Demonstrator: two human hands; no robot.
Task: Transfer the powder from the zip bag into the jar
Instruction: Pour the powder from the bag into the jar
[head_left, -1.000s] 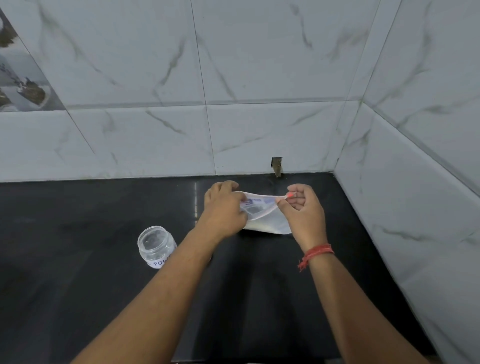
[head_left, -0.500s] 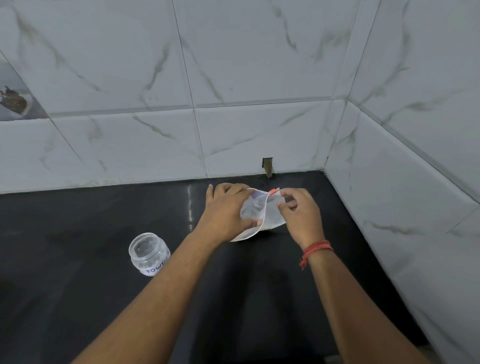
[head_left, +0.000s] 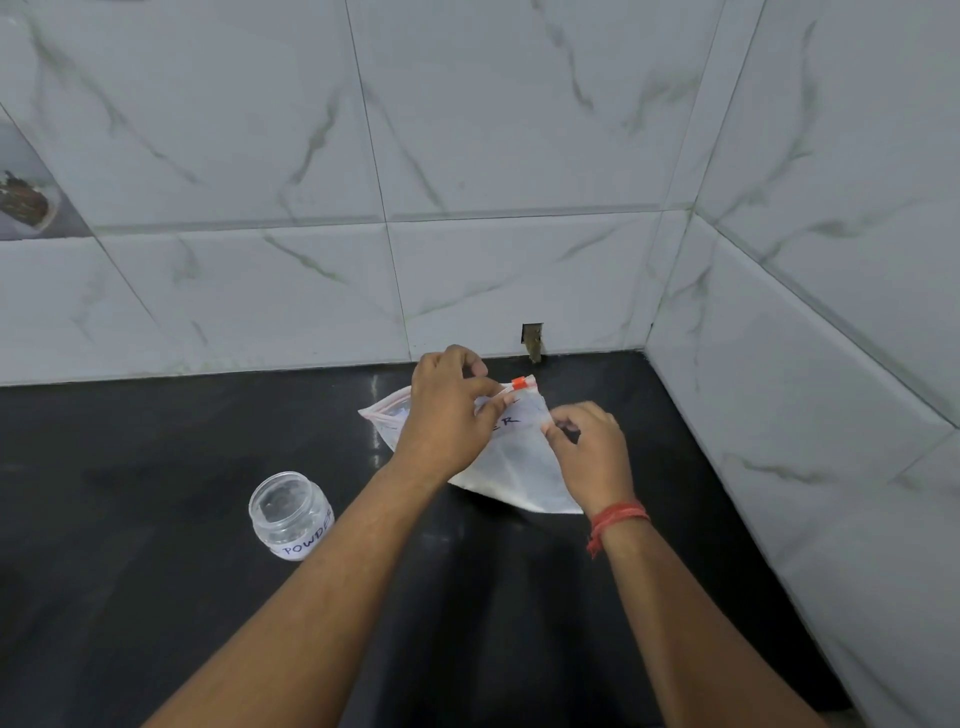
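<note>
powder shows white in the bottom of the zip bag, which i see lying on the black desk up toward twelve o'clock, near the back wall. my left hand sits over the bag's left part, its fingers curled and pinching the top edge just left of the orange slider. my right hand is at the bag's three o'clock side, fingers bent and nipping the right edge of the plastic, though from this angle i can only guess how firm that pinch is. a red thread band circles the right wrist.

the jar stands upright at about eight o'clock from the bag, well apart from it, mouth uncovered, clear, with a white label reading "powder". my left forearm crosses just right of it; i cannot tell whether they touch.

grey-veined white tiles cover the walls behind and at three o'clock, and a small dark notch sits where the back wall meets the desk, just beyond the bag.
</note>
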